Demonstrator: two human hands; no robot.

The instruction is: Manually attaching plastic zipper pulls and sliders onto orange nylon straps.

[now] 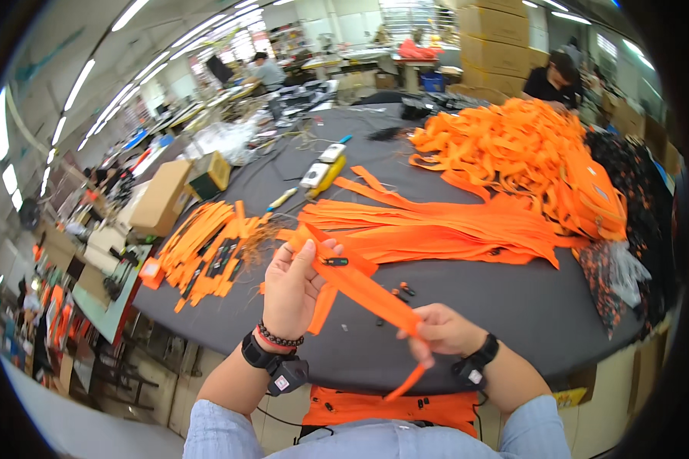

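An orange zipper tape (375, 294) is stretched slantwise between my two hands above the grey table. My left hand (289, 287) pinches its upper end between thumb and fingers, close to a black zipper slider (335, 262) on the tape. Lower down and to the right, my right hand (448, 330) grips the tape, and a short end hangs below the fingers. Beyond my hands lies a long bundle of orange zipper tapes (429, 233). A few small dark sliders (407, 290) rest on the table between my hands and that bundle.
Shorter orange strips (207, 249) lie at the left edge. A white-and-yellow power strip (325, 167) sits farther back. At the right rises a heap of orange tape (497, 145), beside a clear plastic bag (626, 266). A co-worker (555, 80) is behind it. Orange fabric (390, 409) covers my lap.
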